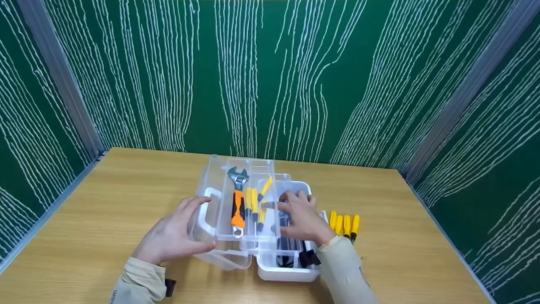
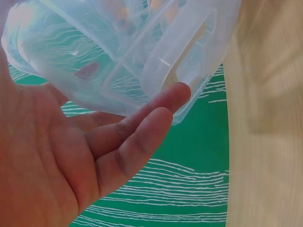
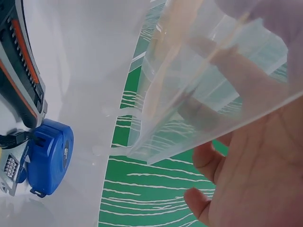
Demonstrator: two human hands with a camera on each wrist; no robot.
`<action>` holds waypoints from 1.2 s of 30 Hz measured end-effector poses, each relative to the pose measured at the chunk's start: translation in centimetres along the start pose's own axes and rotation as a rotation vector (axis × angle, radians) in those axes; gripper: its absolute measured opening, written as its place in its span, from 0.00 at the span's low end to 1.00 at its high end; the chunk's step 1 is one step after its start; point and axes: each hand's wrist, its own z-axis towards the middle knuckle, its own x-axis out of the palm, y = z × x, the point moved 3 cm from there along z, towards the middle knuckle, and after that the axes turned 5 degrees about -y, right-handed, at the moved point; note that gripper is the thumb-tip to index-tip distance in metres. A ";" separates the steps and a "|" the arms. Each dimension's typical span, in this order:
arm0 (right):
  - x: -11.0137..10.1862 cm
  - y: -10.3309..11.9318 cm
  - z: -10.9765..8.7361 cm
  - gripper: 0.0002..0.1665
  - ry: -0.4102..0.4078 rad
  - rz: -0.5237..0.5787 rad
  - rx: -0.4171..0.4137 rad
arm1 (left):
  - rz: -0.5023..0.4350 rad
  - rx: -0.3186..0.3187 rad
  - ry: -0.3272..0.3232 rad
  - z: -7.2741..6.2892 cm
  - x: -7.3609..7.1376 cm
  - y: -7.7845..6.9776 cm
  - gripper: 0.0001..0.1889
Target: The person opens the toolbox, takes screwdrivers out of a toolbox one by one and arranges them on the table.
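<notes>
One wrench (image 1: 238, 211) between left hand (image 1: 171, 234) and right hand (image 1: 304, 217)
Left grips the lid (image 1: 230, 259), right the clear tray (image 1: 259, 171).

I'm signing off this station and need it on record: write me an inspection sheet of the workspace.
Surface: wood-grain table, under the box.
Job's things: open white toolbox with clear lid; adjustable wrench and yellow-handled tools in the clear tray; blue tape measure in the box.
Clutter: four yellow handles outside the box, to its right.
Hands: left hand at the lid, fingers extended; right hand by the tray, grip unclear.
Cables: nothing seen.
Surroundings: green walls with wavy white lines; grey posts.
</notes>
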 end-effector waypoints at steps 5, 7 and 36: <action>-0.1 0.1 -0.1 0.30 0.019 0.022 0.011 | -0.003 -0.012 0.007 -0.1 0.0 0.1 0.51; -0.2 0.0 -0.1 0.30 0.013 0.037 0.021 | -0.007 -0.019 0.009 -0.1 -0.1 0.1 0.51; -0.7 -0.1 -0.5 0.25 0.008 0.082 -0.021 | 0.027 0.028 -0.002 -0.1 -0.3 -0.2 0.48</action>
